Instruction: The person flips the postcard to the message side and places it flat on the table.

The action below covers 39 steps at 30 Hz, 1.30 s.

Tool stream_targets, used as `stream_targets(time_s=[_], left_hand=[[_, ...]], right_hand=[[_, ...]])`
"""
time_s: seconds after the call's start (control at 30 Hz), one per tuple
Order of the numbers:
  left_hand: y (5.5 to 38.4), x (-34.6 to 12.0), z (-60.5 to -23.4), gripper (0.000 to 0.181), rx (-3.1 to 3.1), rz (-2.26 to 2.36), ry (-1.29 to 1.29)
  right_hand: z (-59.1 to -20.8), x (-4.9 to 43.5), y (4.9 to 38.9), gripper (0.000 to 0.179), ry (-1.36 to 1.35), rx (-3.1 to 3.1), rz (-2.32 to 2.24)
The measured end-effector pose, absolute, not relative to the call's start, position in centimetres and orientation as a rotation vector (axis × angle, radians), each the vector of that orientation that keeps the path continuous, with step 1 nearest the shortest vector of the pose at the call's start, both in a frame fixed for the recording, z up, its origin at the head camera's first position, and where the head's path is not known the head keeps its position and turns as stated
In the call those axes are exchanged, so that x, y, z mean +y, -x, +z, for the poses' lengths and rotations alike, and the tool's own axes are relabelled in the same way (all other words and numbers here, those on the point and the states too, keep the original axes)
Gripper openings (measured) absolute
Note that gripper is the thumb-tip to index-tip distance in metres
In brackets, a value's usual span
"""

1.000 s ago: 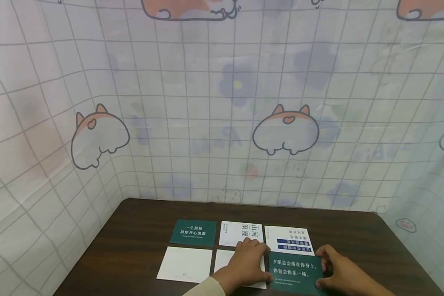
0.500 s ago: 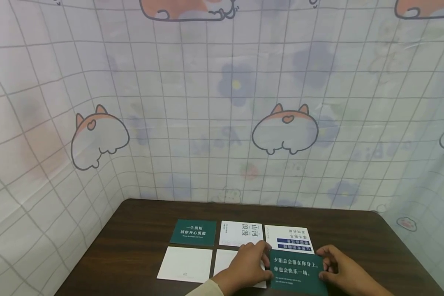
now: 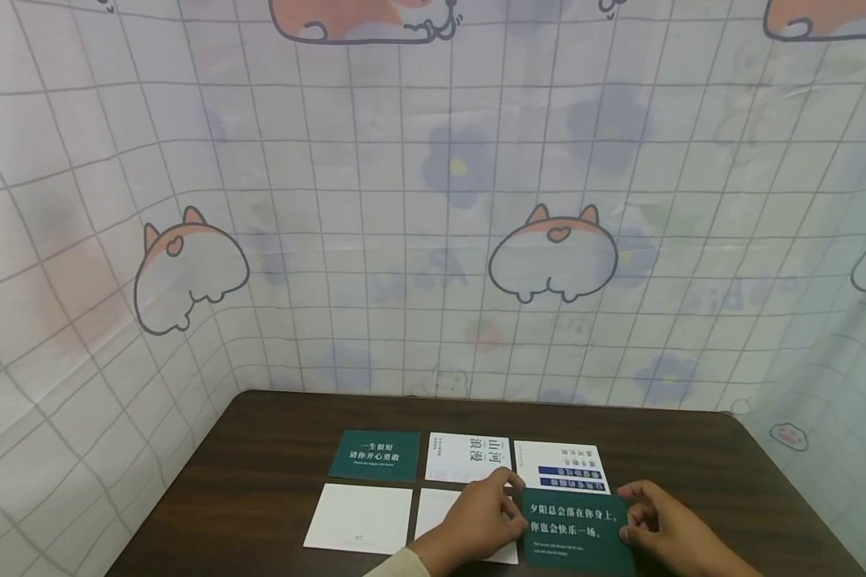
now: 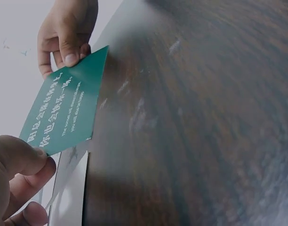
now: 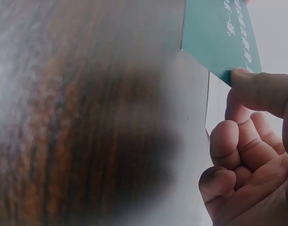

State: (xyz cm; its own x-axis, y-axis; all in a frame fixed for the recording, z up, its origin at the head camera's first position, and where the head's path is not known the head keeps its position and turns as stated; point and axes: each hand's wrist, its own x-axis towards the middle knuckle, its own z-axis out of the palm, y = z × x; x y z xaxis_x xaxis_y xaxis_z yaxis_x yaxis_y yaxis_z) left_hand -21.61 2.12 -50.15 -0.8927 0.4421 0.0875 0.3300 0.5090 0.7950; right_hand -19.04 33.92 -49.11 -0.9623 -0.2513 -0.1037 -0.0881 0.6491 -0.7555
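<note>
A green card [image 3: 576, 525] with white lettering is held up between my two hands at the front right of the table. My left hand [image 3: 482, 517] pinches its left edge between thumb and fingers, and my right hand [image 3: 667, 525] pinches the right edge. In the left wrist view the green card [image 4: 64, 103] is tilted, and its lower corner seems raised off the surface. The right wrist view has my right thumb [image 5: 257, 87] pressing the card's edge. Partly hidden under my left hand lies a blank white card [image 3: 433, 510].
Other cards lie in a grid on the dark wooden table [image 3: 209, 497]: a green card [image 3: 375, 467], two printed white cards [image 3: 451, 465] behind, and a blank white card [image 3: 361, 517] at the front left. A patterned curtain [image 3: 375, 320] surrounds the table.
Both hands stay at the green card's edges. The left hand's fingers have drawn in slightly toward its edge, and the card has shifted only a little.
</note>
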Motion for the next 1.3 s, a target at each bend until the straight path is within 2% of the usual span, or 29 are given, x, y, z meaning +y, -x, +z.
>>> stream_targets(time_s=[0.2, 0.37, 0.53, 0.93, 1.3], left_hand=[[21.6, 2.0, -50.1, 0.038, 2.537, 1.413, -0.608], [21.8, 1.8, -49.8, 0.016, 2.508, 1.429, -0.634], [21.8, 1.7, -49.7, 0.014, 2.502, 1.445, -0.688], [21.6, 1.7, -49.0, 0.014, 2.471, 1.488, -0.763], [21.5, 1.7, -48.6, 0.013, 2.448, 1.508, -0.736]], right_hand=[[-48.6, 34.2, 18.9, 0.028, 0.306, 2.613, -1.196], [-48.4, 34.4, 18.6, 0.025, 0.338, 2.593, -1.205], [-48.0, 34.7, 18.5, 0.021, 0.411, 2.538, -1.269], [-47.7, 35.3, 18.0, 0.026, 0.350, 2.506, -1.329], [-47.3, 35.3, 17.8, 0.024, 0.353, 2.545, -1.326]])
